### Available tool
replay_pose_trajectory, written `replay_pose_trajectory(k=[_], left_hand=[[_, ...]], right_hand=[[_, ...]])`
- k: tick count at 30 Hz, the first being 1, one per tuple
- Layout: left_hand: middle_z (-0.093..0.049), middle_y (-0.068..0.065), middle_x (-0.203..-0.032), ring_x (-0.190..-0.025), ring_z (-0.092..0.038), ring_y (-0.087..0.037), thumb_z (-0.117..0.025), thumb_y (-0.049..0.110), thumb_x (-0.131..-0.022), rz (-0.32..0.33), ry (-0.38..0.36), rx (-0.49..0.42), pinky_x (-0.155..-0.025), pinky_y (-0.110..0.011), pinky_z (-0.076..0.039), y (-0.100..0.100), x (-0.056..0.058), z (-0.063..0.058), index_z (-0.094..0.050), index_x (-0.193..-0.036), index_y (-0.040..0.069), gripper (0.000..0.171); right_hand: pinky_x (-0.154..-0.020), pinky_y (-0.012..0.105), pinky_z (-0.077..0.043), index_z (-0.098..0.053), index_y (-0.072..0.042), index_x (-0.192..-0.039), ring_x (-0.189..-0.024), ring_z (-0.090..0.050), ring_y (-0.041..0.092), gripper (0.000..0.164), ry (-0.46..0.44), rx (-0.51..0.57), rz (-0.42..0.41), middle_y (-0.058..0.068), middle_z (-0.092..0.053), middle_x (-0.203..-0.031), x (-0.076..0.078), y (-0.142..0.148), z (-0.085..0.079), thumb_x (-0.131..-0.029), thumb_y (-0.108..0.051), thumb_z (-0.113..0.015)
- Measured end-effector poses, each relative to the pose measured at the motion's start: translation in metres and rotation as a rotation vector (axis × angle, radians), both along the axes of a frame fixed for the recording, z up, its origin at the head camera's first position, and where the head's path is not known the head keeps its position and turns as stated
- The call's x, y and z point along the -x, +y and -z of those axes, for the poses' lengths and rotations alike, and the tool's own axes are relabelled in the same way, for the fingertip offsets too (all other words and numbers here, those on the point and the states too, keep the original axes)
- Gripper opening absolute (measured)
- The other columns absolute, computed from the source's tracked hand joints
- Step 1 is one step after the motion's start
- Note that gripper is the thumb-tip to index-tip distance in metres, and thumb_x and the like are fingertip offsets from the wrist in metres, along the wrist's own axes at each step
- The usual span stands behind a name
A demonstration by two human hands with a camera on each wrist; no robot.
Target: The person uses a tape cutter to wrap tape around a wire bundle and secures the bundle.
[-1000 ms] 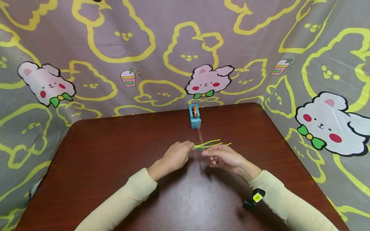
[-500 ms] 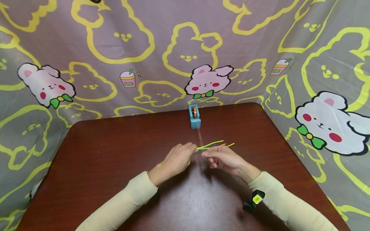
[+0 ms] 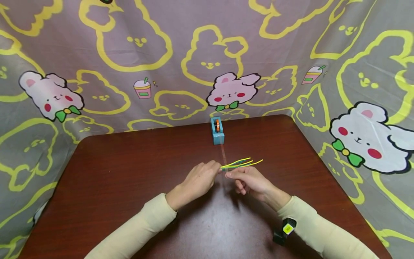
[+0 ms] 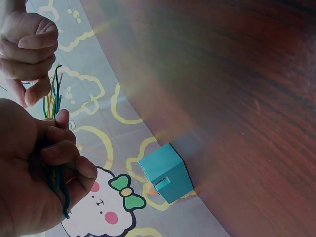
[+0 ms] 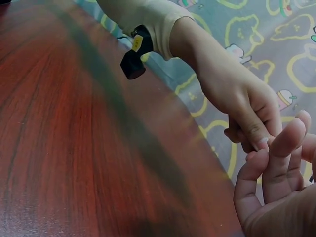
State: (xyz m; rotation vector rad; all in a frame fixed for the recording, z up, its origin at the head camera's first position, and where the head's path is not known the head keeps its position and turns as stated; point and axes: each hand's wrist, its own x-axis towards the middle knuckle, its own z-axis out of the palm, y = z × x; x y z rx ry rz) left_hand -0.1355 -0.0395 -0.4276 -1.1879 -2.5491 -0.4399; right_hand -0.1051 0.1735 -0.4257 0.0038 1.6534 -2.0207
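Observation:
My left hand (image 3: 199, 176) grips a bundle of thin yellow and green strands (image 3: 238, 164) that fan out to the right. In the left wrist view, green ends (image 4: 64, 200) also stick out below its curled fingers. A strip of clear tape (image 3: 223, 154) runs from the blue tape dispenser (image 3: 218, 138) toward me and passes by the bundle near the left fingertips. My right hand (image 3: 252, 181) pinches the strip's free end between thumb and forefinger, just right of the left hand. In the right wrist view the fingertips of both hands nearly meet; the strands are hidden there.
An orange roll (image 3: 217, 125) sits in the dispenser near the back edge of the dark red-brown table (image 3: 129, 172). Patterned cloth (image 3: 181, 43) hangs behind and on both sides. A black device with a yellow label (image 3: 288, 228) is strapped to the right wrist.
The left hand and the strands have shifted slightly right and toward me. The right hand has lowered a little, its pinch kept. The dispenser stays in place.

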Motion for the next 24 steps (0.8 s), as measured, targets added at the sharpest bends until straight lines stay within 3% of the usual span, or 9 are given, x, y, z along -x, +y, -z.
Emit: replay_pose_trajectory(k=[12,24], left_hand=[[-0.056,0.0,-0.075,-0.057,-0.052,-0.017,-0.067,0.012,-0.098,0.015,-0.041,-0.024,-0.051,-0.032,-0.045,-0.001,0.001,0.002,-0.06,-0.085,0.009,0.015],[-0.054,0.002,-0.079,-0.059,-0.05,-0.015,-0.058,0.017,-0.103,-0.028,-0.164,-0.058,-0.052,-0.031,-0.044,-0.001,0.0,0.005,-0.059,-0.089,0.011,0.015]], right_hand=[[-0.051,0.023,-0.044,-0.07,-0.002,-0.097,-0.042,-0.046,0.007,0.012,0.019,-0.041,0.014,-0.005,-0.049,-0.051,-0.001,-0.001,0.008,-0.096,-0.013,-0.067],[-0.049,0.024,-0.045,-0.07,0.008,-0.101,-0.04,-0.047,0.008,0.021,0.102,-0.101,0.068,-0.002,-0.051,-0.049,-0.001,-0.007,0.015,-0.095,-0.012,-0.069]])
